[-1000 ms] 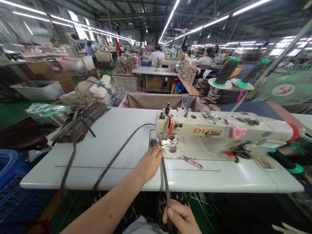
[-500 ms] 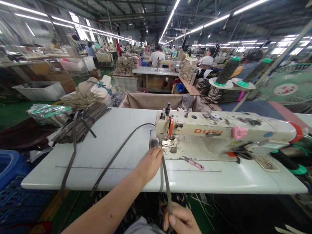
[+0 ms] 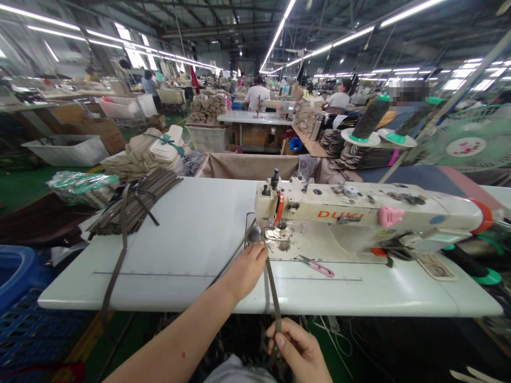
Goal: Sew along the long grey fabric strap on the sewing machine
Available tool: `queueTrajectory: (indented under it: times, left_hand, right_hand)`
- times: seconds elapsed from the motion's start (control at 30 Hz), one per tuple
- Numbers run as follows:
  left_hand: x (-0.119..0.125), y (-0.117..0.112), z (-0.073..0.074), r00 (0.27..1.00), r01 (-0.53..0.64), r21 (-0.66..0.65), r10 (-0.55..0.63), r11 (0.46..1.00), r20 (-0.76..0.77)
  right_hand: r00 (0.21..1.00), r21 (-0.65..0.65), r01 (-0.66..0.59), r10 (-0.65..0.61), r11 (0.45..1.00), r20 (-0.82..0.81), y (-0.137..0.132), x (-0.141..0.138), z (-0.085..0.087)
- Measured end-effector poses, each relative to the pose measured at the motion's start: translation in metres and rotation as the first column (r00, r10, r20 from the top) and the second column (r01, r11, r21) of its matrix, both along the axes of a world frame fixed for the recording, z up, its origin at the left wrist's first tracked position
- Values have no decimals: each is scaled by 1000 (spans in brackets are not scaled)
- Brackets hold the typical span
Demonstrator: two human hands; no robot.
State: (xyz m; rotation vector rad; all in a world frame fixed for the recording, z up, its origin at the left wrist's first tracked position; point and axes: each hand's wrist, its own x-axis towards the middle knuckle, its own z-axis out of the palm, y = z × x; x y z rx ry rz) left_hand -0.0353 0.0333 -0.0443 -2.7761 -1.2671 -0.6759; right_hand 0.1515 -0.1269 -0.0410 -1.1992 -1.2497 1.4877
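Observation:
My left hand (image 3: 244,269) rests on the white sewing table (image 3: 179,250), fingertips closed on a narrow grey-brown strap (image 3: 272,287) just in front of the needle of the cream sewing machine (image 3: 359,215). The strap runs from the presser foot (image 3: 274,234) down over the table edge. Below the edge my right hand (image 3: 297,351) pinches the same strap between thumb and fingers. A sewn part of the strap trails left of my left wrist.
Pink thread snips (image 3: 317,265) lie on the machine bed. A bundle of tied straps (image 3: 133,205) sits at the table's left, one strap (image 3: 115,271) hanging over the front. A blue crate (image 3: 16,298) stands at lower left. Thread cones (image 3: 369,125) and a fan (image 3: 467,143) are right; other workers sit far behind.
The loop of strap that arced across the table behind the needle has been pulled in close to my left hand. My right hand has shifted slightly up along the strap.

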Motion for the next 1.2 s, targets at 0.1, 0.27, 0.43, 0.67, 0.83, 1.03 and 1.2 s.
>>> queueTrajectory:
  times: [0.1,0.27,0.43,0.67,0.83,1.03,1.2]
  left_hand:
    - [0,0,0,1000,-1,-9,1,1000,1]
    - [-2,2,-2,1000,14,-32,-15,999,-18]
    - [-2,1,-1,999,3,-31,-4,1000,-41]
    - [-1,-1,3,999,-11,-19,10,1000,-38]
    - [-2,0,1,999,-3,-18,3,1000,-35]
    - [-3,1,-2,1000,7,-19,-7,1000,-15]
    - [-1,3,-5,1000,-9,-18,8,1000,-30]
  right_hand:
    - [999,14,-32,32,999,14,-1,0,6]
    - [997,61,-77,75,995,29,-2,1,14]
    - [996,66,-90,89,994,23,-4,3,8]
    - [995,55,-99,100,994,-24,-6,1,13]
    - [995,46,-101,102,994,-20,-8,1,12]
    - [993,76,-113,111,991,27,-5,2,13]
    - [991,84,-129,125,988,54,-3,2,17]
